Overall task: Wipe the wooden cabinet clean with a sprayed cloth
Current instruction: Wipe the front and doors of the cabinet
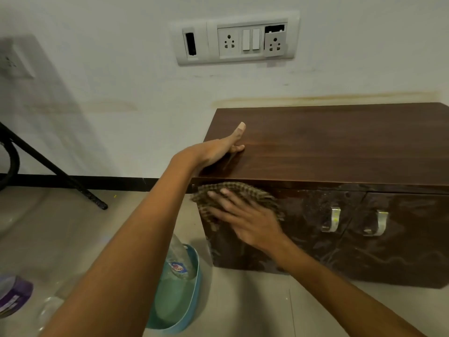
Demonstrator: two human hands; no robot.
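A low dark wooden cabinet [340, 147] stands on the floor against the white wall, with two doors and two metal handles [331, 218] on its front. My left hand [223, 149] rests on the left edge of the cabinet top, thumb raised. My right hand [245, 220] presses a brown checked cloth [243, 193] flat against the upper left of the front door, fingers spread. The door surface looks streaked and wet.
A teal basin [179, 302] with water and a clear plastic bottle [178, 259] sits on the tiled floor left of the cabinet. A purple bottle [13, 295] lies at bottom left. A black stand leg [60, 173] crosses the left. A socket panel [237, 37] is on the wall.
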